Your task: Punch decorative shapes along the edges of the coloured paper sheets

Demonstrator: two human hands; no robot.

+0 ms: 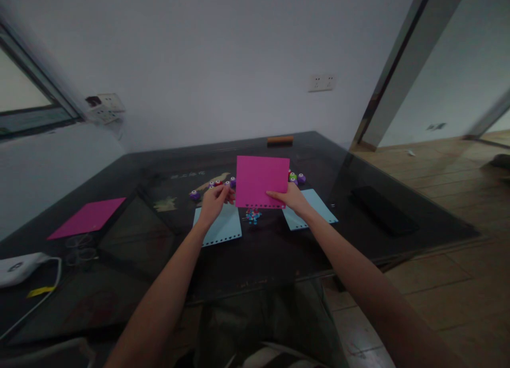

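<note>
Head view: bright pink rectangular punched paper sheet (258, 178) held up mid-frame, right hand (294, 196) carrying it

Step in hand, my read: sheet raised above the glossy black tabletop (263, 262); a steadier hold would call for the left fingers on its left edge. Right thumb lies across the front at the sheet's lower right, other fingers hidden behind, so a pinch. Left hand (215, 199) is just left of the sheet, fingers curled, thumb-index gap narrow; contact or anything pinched, can't tell. Small blue-and-red plastic-looking cluster (253, 216) shows on the tabletop below the sheet, near frame centre
</note>
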